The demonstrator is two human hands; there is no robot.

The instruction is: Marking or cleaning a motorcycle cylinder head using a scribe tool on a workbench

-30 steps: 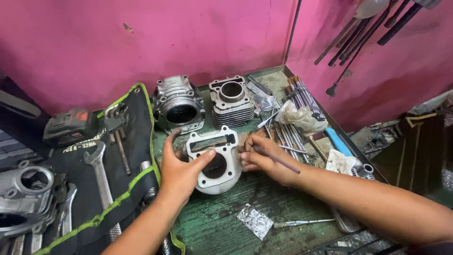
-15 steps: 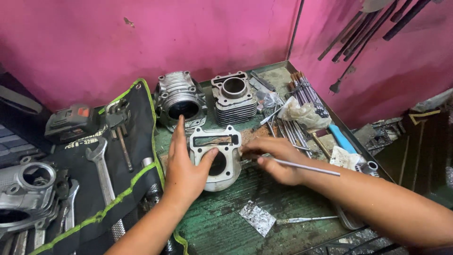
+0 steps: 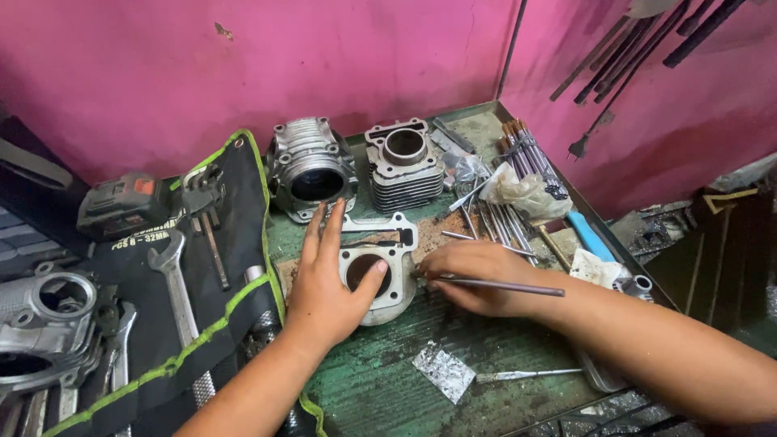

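Note:
A grey metal engine cylinder block [image 3: 387, 260] lies flat on the worn green workbench [image 3: 380, 388], bore facing up. My left hand [image 3: 328, 283] presses flat on its left side, fingers spread, thumb at the bore's rim. My right hand [image 3: 477, 275] rests at the block's right edge and grips a thin metal rod tool [image 3: 506, 286], its tip against the block's side.
Two more finned cylinders [image 3: 312, 168] [image 3: 403, 162] stand at the back by the pink wall. Long rods [image 3: 526, 154] and a plastic bag lie right. A black tool roll [image 3: 194, 283] with wrenches sits left, beside an engine casing [image 3: 48, 320]. A foil scrap [image 3: 443, 371] lies near the front edge.
My left hand has flattened and spread over the block's left side. My right hand with the rod has stayed at the block's right edge.

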